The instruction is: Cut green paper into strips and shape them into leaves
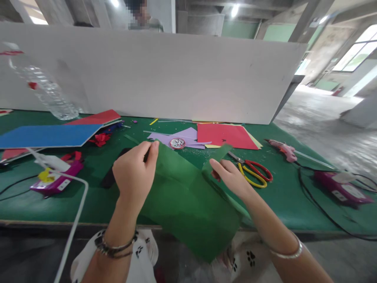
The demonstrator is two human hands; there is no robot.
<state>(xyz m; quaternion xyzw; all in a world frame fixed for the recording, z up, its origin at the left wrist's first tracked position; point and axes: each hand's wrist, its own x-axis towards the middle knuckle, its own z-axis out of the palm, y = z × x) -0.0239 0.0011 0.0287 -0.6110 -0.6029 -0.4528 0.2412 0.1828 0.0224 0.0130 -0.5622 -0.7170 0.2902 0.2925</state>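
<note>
A large green sheet of paper (188,196) hangs between my hands over the front edge of the table. My left hand (135,169) is closed on its upper left corner, thumb on top. With thumb and fingers my right hand (226,171) pinches the right side, where a narrow strip curls up and its edge is folded or partly torn; I cannot tell which. Just right of that hand lie scissors (255,173) with red and yellow handles. Behind the sheet are purple paper pieces (188,135) with a small round patterned disc (177,143) on them.
Red and yellow sheets (226,135) lie at the back. A pink glue gun (282,149) and a purple packet (341,188) with cables are at right. Blue board (47,135), another purple packet (59,181), a plastic bottle (44,86) and a white rod (73,224) stand left. A white panel (176,74) closes the back.
</note>
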